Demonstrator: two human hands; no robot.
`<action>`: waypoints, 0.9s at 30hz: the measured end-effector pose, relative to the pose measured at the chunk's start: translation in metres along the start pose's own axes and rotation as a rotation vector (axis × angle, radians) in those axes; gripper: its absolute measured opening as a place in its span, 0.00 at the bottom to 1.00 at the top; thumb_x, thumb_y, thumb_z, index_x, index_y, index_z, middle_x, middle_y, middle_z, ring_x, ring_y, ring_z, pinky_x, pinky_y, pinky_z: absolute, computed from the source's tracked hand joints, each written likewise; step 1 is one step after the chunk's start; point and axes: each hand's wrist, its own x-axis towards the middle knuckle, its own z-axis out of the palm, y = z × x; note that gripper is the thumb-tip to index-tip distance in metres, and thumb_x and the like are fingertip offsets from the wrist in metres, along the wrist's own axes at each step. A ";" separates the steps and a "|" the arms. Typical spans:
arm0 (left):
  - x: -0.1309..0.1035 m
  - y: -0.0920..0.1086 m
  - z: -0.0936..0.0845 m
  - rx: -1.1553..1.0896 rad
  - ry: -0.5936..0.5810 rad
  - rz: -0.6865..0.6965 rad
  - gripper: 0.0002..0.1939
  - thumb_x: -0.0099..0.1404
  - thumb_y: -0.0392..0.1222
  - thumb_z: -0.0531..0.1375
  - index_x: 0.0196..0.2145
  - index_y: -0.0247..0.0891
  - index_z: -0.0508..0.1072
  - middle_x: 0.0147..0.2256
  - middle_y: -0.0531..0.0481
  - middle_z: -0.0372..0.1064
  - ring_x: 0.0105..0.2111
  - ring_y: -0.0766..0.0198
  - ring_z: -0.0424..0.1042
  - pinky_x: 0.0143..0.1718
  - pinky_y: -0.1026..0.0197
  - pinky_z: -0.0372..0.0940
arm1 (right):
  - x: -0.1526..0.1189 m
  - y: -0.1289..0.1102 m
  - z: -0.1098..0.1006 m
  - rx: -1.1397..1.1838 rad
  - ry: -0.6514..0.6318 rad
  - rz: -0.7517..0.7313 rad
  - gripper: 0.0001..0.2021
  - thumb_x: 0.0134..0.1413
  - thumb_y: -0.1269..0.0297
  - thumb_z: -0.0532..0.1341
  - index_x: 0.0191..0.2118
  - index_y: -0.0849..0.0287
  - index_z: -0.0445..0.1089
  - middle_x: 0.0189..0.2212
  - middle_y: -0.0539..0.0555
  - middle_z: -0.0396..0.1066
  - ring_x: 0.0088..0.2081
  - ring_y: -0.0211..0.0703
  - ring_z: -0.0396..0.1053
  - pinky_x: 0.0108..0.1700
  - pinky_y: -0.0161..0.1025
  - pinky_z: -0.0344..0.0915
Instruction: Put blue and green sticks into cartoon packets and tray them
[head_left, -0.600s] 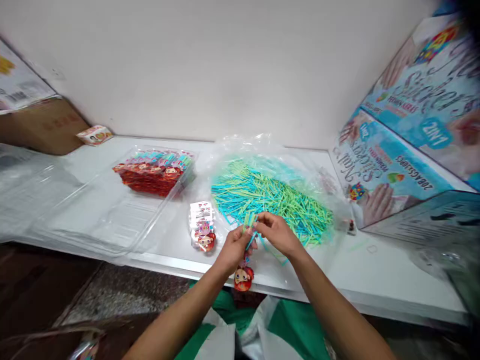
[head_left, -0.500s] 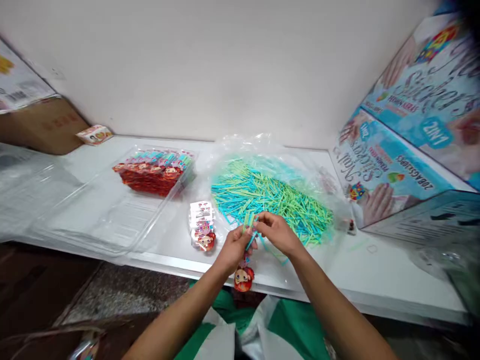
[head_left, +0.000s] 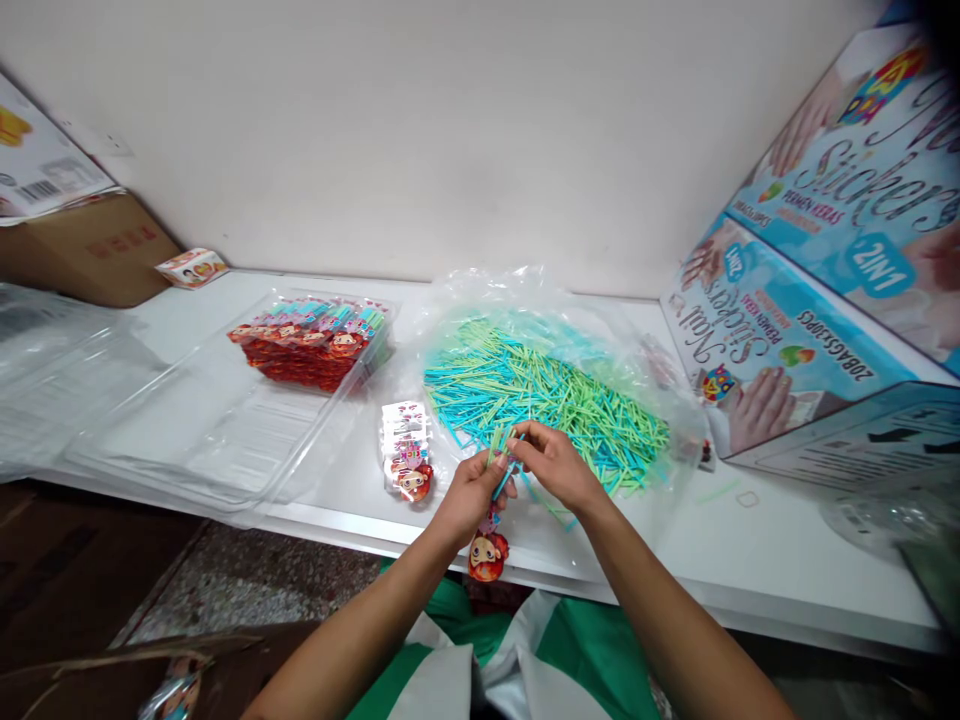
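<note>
My left hand point(head_left: 472, 492) is closed on a small printed pouch point(head_left: 488, 556), which has a red-haired cartoon head at its lower end. Green and blue candy sticks point(head_left: 498, 446) stick up from the top of that pouch, between my fingers. My right hand point(head_left: 551, 460) pinches a blue stick at the pouch's mouth, fingertips close to my left thumb. Just beyond my hands lies a heap of green and blue sticks point(head_left: 540, 400) on a clear plastic bag point(head_left: 495, 290). A stack of similar flat pouches point(head_left: 407, 452) lies to the left of my left hand.
A clear plastic tray point(head_left: 225, 480) at the left holds rows of filled pouches point(head_left: 307, 345). Nail sticker boxes point(head_left: 795, 320) stand at the right. A cardboard box point(head_left: 90, 250) and small carton point(head_left: 193, 268) sit at the back left. The table's front edge point(head_left: 337, 530) runs below my hands.
My hands stay almost in the same place, still together at the pouch's mouth. My right fingers have shifted slightly around the stick. The view has moved very slightly.
</note>
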 end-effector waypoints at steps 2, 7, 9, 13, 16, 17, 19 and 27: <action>0.000 0.001 0.000 0.003 0.003 -0.005 0.16 0.60 0.53 0.53 0.29 0.35 0.64 0.22 0.54 0.64 0.15 0.74 0.58 0.16 0.70 0.50 | 0.000 0.000 0.000 -0.016 0.011 0.001 0.07 0.51 0.62 0.55 0.31 0.58 0.67 0.21 0.46 0.63 0.24 0.34 0.61 0.28 0.33 0.58; -0.002 0.000 0.001 0.011 -0.016 -0.018 0.16 0.60 0.53 0.54 0.30 0.35 0.64 0.22 0.54 0.64 0.16 0.74 0.58 0.15 0.71 0.49 | 0.002 0.007 0.001 -0.023 0.025 0.028 0.05 0.49 0.65 0.54 0.31 0.58 0.66 0.22 0.47 0.64 0.24 0.36 0.63 0.28 0.33 0.59; -0.003 0.000 0.001 0.006 -0.027 -0.036 0.16 0.60 0.53 0.54 0.29 0.35 0.64 0.23 0.53 0.65 0.16 0.75 0.58 0.15 0.71 0.49 | 0.002 0.009 0.002 -0.012 0.053 0.033 0.08 0.47 0.68 0.54 0.35 0.58 0.66 0.26 0.47 0.66 0.26 0.36 0.64 0.29 0.34 0.61; -0.005 0.003 0.001 -0.020 -0.034 -0.072 0.16 0.59 0.53 0.54 0.30 0.35 0.64 0.23 0.54 0.65 0.15 0.75 0.58 0.15 0.71 0.50 | 0.001 0.005 0.003 0.020 0.026 0.021 0.14 0.47 0.67 0.53 0.43 0.57 0.66 0.29 0.48 0.67 0.27 0.36 0.64 0.31 0.34 0.62; -0.005 0.006 0.001 -0.035 -0.048 -0.090 0.16 0.59 0.53 0.54 0.31 0.35 0.64 0.22 0.54 0.64 0.15 0.75 0.58 0.15 0.71 0.50 | -0.001 -0.001 0.003 0.053 -0.010 0.007 0.09 0.50 0.64 0.54 0.37 0.58 0.67 0.26 0.48 0.66 0.27 0.36 0.63 0.31 0.34 0.61; -0.004 0.006 0.001 -0.039 -0.053 -0.094 0.16 0.59 0.53 0.54 0.31 0.35 0.64 0.22 0.54 0.64 0.15 0.75 0.58 0.15 0.71 0.50 | -0.002 -0.002 0.003 0.061 -0.012 0.004 0.08 0.51 0.63 0.54 0.36 0.58 0.67 0.26 0.47 0.65 0.26 0.36 0.63 0.31 0.34 0.61; -0.004 0.007 0.001 -0.043 -0.059 -0.097 0.16 0.59 0.53 0.55 0.31 0.35 0.63 0.22 0.54 0.64 0.15 0.75 0.58 0.15 0.71 0.50 | -0.002 -0.002 0.002 0.054 -0.012 0.002 0.07 0.52 0.62 0.54 0.34 0.58 0.66 0.25 0.47 0.64 0.26 0.36 0.62 0.30 0.34 0.60; -0.004 0.003 -0.001 0.025 -0.079 -0.068 0.17 0.59 0.55 0.54 0.30 0.35 0.64 0.22 0.53 0.65 0.16 0.73 0.58 0.17 0.70 0.52 | 0.000 0.008 -0.001 -0.115 0.040 -0.014 0.06 0.48 0.67 0.55 0.34 0.58 0.66 0.28 0.48 0.66 0.28 0.36 0.63 0.31 0.34 0.60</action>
